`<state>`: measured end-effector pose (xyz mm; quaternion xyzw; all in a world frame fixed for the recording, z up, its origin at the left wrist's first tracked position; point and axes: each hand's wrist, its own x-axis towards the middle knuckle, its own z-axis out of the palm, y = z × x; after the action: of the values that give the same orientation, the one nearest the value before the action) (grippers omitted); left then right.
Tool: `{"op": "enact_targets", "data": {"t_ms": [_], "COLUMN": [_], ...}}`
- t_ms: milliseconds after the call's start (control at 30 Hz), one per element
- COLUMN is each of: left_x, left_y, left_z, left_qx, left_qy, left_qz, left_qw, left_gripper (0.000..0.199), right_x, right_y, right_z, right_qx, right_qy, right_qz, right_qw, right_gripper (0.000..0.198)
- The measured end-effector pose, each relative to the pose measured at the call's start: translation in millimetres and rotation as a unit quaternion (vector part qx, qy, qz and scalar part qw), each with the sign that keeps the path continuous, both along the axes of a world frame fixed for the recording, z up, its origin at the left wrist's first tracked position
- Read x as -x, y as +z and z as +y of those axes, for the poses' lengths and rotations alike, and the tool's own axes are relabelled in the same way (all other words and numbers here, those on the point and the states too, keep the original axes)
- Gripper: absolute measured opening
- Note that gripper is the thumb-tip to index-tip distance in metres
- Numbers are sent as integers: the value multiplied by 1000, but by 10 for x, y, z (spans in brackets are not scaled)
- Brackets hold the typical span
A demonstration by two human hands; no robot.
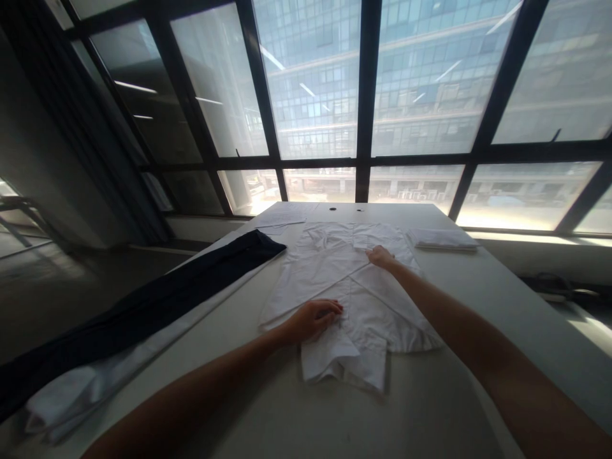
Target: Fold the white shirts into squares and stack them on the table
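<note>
A white shirt [329,261] lies spread on the table in the middle of the head view, its fabric wrinkled and partly folded over. My left hand [317,319] rests on the near part of the shirt, fingers extended over the cloth near a loose white flap at the table's front. Farther forward and to the right, my right hand [381,256] has its fingers closed on the shirt's fabric. A diagonal crease runs across the cloth between the two hands. The right fingertips are partly hidden by the hand itself.
The white table [478,331] extends toward large windows. Dark navy cloth [157,306] lies along the left side with white cloth [119,376] beside it. A folded white cloth [444,240] sits at the right, and paper [284,215] at the back left.
</note>
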<state>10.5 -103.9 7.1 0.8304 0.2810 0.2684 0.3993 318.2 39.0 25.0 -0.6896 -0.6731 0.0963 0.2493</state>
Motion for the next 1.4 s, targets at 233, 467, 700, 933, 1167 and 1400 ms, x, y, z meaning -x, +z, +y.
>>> {"op": "enact_targets", "data": {"t_ms": [233,467,700,933,1167,1400], "left_x": [20,229,288,608,1451,2374], "left_y": [14,171,65,347,1041,1423], "left_z": [235,416,547,715,914,962], "left_qx": [123,304,305,333,153,-74], "left_qy": [146,231,318,265,348,586], "left_qz": [-172,-374,-341,-271,-12,19], "left_qw": [967,845,831,863,925,807], "left_gripper": [54,100,57,45,25,20], "right_x": [558,1290,1334,723,374,423], "right_y": [76,163,185,-48,-364,-448], "right_z": [-167,-931,-1218,-970,-815,-898], "right_qx": [-119,-110,-32,-112,-59,-60], "right_qy": [112,426,524,252,71,104], "right_qz": [58,76,98,118,26,-47], "right_qw": [985,895,845,954,995,992], "right_gripper": [55,66,45,32,35,34]}}
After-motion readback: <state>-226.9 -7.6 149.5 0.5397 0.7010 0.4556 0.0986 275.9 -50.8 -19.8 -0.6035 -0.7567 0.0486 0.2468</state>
